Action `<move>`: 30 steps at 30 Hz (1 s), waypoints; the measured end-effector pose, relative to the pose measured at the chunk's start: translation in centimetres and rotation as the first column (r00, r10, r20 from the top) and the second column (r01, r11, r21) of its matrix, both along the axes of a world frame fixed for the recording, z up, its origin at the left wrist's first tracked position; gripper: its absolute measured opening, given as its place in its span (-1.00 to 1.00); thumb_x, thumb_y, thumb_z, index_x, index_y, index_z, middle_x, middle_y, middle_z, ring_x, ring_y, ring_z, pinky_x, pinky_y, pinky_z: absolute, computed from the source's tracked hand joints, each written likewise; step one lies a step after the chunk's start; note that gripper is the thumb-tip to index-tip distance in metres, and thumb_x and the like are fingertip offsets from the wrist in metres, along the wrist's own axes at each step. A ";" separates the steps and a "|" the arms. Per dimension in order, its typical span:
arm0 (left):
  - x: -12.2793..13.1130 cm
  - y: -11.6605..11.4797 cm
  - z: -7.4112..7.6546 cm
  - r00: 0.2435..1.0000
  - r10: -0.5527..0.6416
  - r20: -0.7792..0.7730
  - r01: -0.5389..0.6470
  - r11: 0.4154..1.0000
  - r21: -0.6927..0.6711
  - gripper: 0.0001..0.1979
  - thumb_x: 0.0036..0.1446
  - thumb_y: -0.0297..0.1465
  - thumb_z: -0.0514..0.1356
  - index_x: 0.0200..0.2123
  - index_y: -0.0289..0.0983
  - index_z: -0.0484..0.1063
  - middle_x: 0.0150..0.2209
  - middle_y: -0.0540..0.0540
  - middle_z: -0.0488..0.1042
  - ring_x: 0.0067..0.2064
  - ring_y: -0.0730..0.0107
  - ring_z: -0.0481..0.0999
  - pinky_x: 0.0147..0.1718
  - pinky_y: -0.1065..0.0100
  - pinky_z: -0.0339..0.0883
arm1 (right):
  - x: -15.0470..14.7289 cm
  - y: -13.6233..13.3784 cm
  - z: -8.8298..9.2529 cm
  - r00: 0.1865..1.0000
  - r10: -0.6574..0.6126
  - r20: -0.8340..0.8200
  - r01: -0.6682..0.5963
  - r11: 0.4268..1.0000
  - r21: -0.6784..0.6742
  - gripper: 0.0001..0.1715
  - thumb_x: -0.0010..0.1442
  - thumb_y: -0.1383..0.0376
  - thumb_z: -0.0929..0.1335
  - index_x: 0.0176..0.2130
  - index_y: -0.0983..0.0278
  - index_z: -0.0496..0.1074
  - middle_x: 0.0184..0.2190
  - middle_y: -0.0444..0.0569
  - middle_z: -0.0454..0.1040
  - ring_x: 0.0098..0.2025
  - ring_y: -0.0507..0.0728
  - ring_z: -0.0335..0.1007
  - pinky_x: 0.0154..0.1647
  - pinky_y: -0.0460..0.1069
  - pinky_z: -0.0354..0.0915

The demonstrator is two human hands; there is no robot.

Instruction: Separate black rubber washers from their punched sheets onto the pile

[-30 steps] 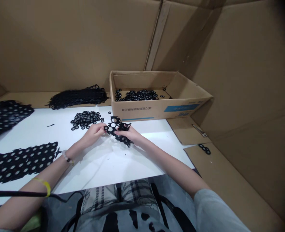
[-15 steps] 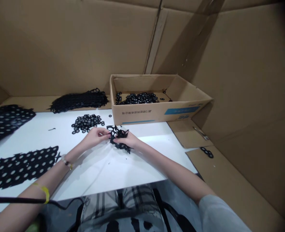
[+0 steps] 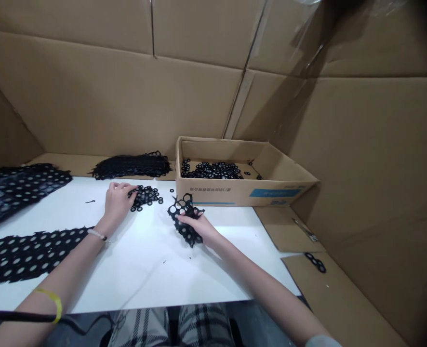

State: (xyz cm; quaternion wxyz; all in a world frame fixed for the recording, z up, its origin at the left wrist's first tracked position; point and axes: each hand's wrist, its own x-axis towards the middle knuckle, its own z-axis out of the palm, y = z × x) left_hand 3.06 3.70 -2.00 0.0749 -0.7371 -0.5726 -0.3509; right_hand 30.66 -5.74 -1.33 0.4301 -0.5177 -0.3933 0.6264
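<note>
Head view: my left hand (image 3: 117,201) curls against a pile of black rings (image 3: 145,196) on the white table (image 3: 144,284), its grip unclear, while my right hand (image 3: 199,227) grasps a punched black sheet (image 3: 185,235) nearby.

Tall sheets of brown corrugated cardboard (image 3: 90,96) line the back and right side, meeting in creased seams, with a pale strip of packing tape (image 3: 243,91) running up one join. Clear plastic film (image 3: 309,29) hangs at the upper right. A white desk (image 3: 144,284) stands before them, a cardboard ledge (image 3: 69,164) along its rear edge and a cardboard sheet (image 3: 340,303) beyond its right edge. The light is soft, with shadow falling across the upper right.
</note>
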 end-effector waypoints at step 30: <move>3.8 -10.9 -0.1 0.991 -0.025 -0.130 -0.016 0.953 -0.304 -0.67 0.24 -0.14 0.02 -0.12 -0.23 0.36 -0.31 -0.12 0.44 -0.26 0.15 0.43 -0.27 0.22 0.27 | -0.7 0.6 -1.8 0.996 0.081 -0.024 -0.078 0.992 0.104 -0.58 -0.26 0.30 0.52 -0.30 0.30 0.51 -0.29 -0.04 0.59 -0.23 0.14 0.49 -0.15 0.01 0.36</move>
